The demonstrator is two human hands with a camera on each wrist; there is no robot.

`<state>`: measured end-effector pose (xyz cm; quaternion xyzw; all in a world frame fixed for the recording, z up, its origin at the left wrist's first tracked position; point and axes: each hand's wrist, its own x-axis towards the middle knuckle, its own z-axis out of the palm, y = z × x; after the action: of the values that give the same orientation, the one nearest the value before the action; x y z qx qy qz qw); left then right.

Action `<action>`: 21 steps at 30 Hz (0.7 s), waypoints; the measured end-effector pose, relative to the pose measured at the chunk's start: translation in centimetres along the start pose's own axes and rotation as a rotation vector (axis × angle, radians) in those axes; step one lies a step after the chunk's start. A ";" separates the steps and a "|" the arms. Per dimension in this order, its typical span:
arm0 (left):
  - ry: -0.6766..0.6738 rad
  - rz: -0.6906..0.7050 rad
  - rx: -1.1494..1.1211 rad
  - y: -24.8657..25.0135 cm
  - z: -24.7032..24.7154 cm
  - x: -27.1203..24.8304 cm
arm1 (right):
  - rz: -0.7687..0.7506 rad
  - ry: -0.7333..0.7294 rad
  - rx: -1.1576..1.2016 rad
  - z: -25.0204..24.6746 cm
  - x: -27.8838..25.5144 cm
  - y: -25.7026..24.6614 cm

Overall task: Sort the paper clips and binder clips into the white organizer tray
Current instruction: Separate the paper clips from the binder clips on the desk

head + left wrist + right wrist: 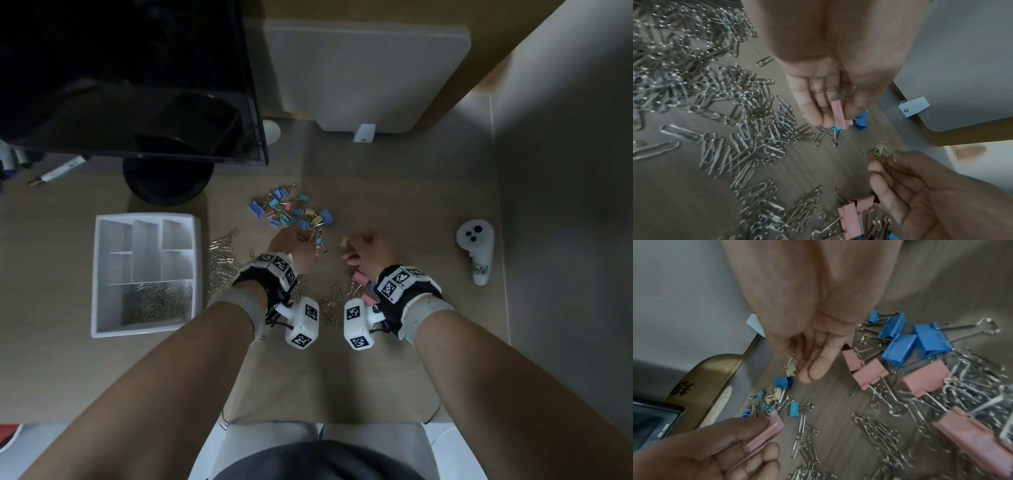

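Note:
The white organizer tray stands at the left, with paper clips in its front compartment. My left hand pinches a pink binder clip between thumb and fingers, just above the desk. A little to its right, my right hand pinches a small yellow binder clip. Coloured binder clips lie heaped beyond both hands. Loose paper clips are spread between the tray and my left wrist. Larger pink binder clips and blue ones lie under my right wrist.
A black monitor on a round stand fills the back left. At the back stands a white panel, and a white controller lies at the right. Pens lie at the far left. The desk's front edge is near my body.

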<state>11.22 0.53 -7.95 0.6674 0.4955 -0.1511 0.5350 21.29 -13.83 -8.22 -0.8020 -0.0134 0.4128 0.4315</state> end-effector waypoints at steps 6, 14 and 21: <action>-0.063 0.039 -0.081 3.4 -0.5 1.3 | 0.016 0.013 0.056 0.0 3.0 -1.6; -0.013 0.121 -0.101 5.8 -0.1 3.1 | 0.022 0.067 -0.298 -3.7 3.7 -2.5; 0.143 0.344 0.127 5.2 0.5 1.3 | 0.017 0.207 -0.682 -5.9 1.2 0.6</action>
<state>16.23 1.08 -6.13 0.7838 0.4004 -0.0406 0.4730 25.85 -17.75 -7.73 -0.9376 -0.1002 0.3047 0.1345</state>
